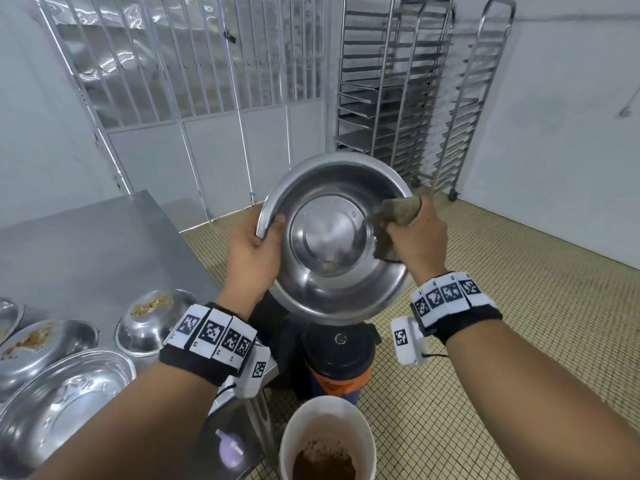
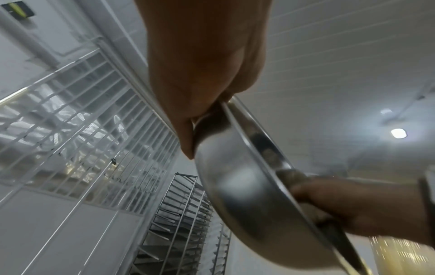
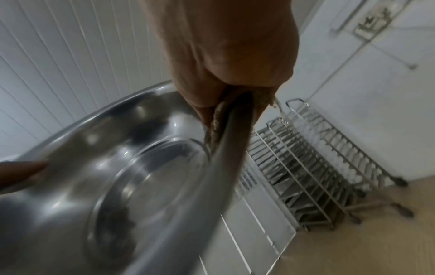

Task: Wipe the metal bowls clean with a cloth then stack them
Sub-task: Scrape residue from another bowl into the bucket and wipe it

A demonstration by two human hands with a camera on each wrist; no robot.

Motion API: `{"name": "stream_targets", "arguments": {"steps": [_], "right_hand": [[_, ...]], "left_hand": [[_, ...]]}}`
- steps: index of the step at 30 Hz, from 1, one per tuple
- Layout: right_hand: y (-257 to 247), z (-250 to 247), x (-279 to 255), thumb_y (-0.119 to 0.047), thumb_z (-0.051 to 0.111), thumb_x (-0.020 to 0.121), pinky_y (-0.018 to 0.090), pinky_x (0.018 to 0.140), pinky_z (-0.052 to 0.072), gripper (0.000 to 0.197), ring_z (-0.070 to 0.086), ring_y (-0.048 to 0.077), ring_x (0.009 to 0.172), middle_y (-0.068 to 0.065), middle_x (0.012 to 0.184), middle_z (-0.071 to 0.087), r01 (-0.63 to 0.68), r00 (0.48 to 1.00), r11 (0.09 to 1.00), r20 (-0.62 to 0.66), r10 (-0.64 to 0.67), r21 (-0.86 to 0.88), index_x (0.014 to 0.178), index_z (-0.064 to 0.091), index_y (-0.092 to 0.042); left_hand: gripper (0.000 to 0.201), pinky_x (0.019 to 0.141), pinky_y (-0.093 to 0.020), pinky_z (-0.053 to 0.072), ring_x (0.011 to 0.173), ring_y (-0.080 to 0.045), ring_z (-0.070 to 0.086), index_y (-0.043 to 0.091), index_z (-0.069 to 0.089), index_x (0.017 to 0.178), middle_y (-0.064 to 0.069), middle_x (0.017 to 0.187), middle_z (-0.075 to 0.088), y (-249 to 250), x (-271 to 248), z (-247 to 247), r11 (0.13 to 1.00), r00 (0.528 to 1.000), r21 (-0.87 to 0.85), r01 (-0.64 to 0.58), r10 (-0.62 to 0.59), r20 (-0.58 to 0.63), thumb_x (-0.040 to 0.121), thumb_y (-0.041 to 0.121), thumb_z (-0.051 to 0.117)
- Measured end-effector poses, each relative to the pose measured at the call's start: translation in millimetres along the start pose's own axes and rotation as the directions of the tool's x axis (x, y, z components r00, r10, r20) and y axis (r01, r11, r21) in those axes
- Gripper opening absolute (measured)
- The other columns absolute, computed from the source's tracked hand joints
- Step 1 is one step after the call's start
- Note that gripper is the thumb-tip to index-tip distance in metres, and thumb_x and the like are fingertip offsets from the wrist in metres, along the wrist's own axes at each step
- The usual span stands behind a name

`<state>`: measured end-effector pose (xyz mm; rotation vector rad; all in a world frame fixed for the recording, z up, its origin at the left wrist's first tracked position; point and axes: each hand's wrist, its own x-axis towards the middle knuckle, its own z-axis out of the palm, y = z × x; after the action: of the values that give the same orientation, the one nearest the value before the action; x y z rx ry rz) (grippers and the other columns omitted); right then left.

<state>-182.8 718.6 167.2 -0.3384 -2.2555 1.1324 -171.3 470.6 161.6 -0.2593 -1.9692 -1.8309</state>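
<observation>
The person held a metal bowl in the air above the tiled floor, tilted so that its inside faced the head camera. The left hand gripped the bowl's left rim, thumb curled over the edge into the bowl; the other fingers lay behind the metal and were hidden in the head view, though the left wrist view showed them pressed to the outer wall. The right hand was closed round a wadded brownish cloth at the bowl's right rim, and the cloth seemed to be folded over the edge, part inside and part out, but the right wrist view was too blurred to settle it. That view showed only a strip of cloth between palm and rim. On the steel desk to the left stood four more bowls: two soiled with brownish crumbs, one wide and shiny nearest the camera, and one cut off by the picture's left edge. Below the held bowl a white bucket of brown matter was cropped at the bottom edge, and a dark round-lidded container stood partly hidden behind the bowl.
</observation>
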Motion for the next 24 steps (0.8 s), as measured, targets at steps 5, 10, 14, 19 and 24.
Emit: {"name": "stream_targets", "arguments": {"steps": [5,10,14,19,24], "right_hand": [[-3.9,1.3,-2.0,-0.023,0.079,0.085,0.024,0.076,0.046,0.043,0.057,0.015,0.085,-0.005,0.100,0.061,0.009,0.999,1.000,-0.048,-0.008,0.016,0.121,0.054,-0.019],[2.6,11.0,-13.5,-0.014,0.076,0.088,0.008,0.065,0.046,0.041,0.056,0.008,0.080,-0.006,0.099,0.057,-0.038,0.999,0.991,-0.004,0.039,0.130,0.122,0.055,-0.018],[0.1,2.1,-3.2,-0.014,0.076,0.087,0.023,0.071,0.051,0.031,0.060,0.014,0.082,-0.008,0.093,0.060,0.129,0.991,0.992,0.044,-0.129,-0.012,0.114,0.059,-0.016],[-4.4,5.6,7.4,-0.019,0.078,0.085,0.026,0.068,0.053,0.030,0.061,0.011,0.076,-0.009,0.088,0.064,0.412,0.907,0.900,0.157,-0.390,-0.141,0.108,0.060,-0.022],[-1.7,7.5,-3.0,-0.021,0.077,0.087,0.018,0.070,0.051,0.027,0.064,0.007,0.081,-0.012,0.091,0.064,0.183,0.983,0.983,0.024,-0.183,0.029,0.108,0.061,-0.022]], "left_hand": [[0.017,0.073,-0.026,0.056,0.079,-0.007,0.069,0.026,0.072,0.104,0.011,0.081,0.073,3.2,-1.4,4.6,0.994,0.994,-0.104,0.042,-0.052,-0.100,0.105,0.016,0.058],[0.018,0.080,-0.036,0.059,0.085,-0.013,0.071,0.028,0.069,0.105,0.006,0.090,0.074,-0.6,0.8,-0.6,0.990,0.987,-0.131,0.042,-0.061,-0.146,0.104,0.014,0.058],[0.020,0.083,-0.035,0.058,0.091,-0.012,0.070,0.024,0.068,0.115,0.008,0.098,0.072,0.0,14.2,-14.0,0.990,1.000,0.140,-0.009,0.009,0.003,0.099,0.014,0.061],[0.035,0.056,-0.016,0.043,0.057,0.003,0.056,0.038,0.068,0.075,0.021,0.062,0.062,16.0,34.7,-25.3,0.953,0.955,0.301,-0.034,-0.059,0.292,0.097,0.010,0.064],[0.021,0.057,-0.025,0.052,0.058,-0.011,0.065,0.020,0.074,0.086,0.007,0.064,0.069,15.0,29.5,-18.6,0.986,0.976,0.087,0.143,-0.155,0.151,0.101,0.011,0.063]]}}
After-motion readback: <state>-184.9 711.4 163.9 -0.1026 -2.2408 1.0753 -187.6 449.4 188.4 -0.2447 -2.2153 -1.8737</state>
